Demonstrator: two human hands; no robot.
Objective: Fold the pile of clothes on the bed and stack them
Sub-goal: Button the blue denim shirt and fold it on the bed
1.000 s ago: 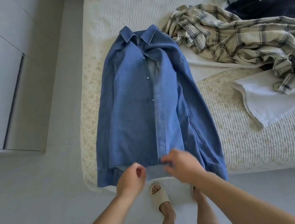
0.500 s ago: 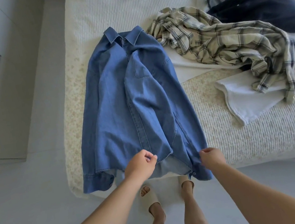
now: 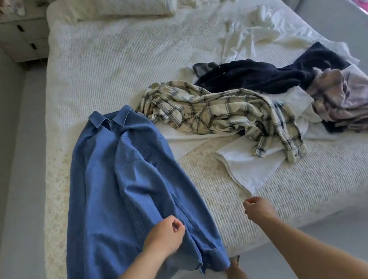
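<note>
Plainly, the blue denim button-up shirt [image 3: 123, 194] has been spread lengthwise near the foot corner of the white textured bed [image 3: 115, 60], collar toward the pillows and hem hanging over the edge, so that it lies flat enough to fold where the person stands. The left hand [image 3: 164, 237] rests over the lower front of the shirt with its fingers curled; whether they pinch the cloth I cannot tell. The right hand [image 3: 259, 208] hovers above bare bedspread just beside the shirt, fingers loosely curled and holding nothing. The remaining heap sits to the right: a cream plaid shirt [image 3: 217, 113], a dark navy garment [image 3: 265, 75] and a mauve plaid garment [image 3: 353, 99], all unfolded, waiting within reach.
</note>
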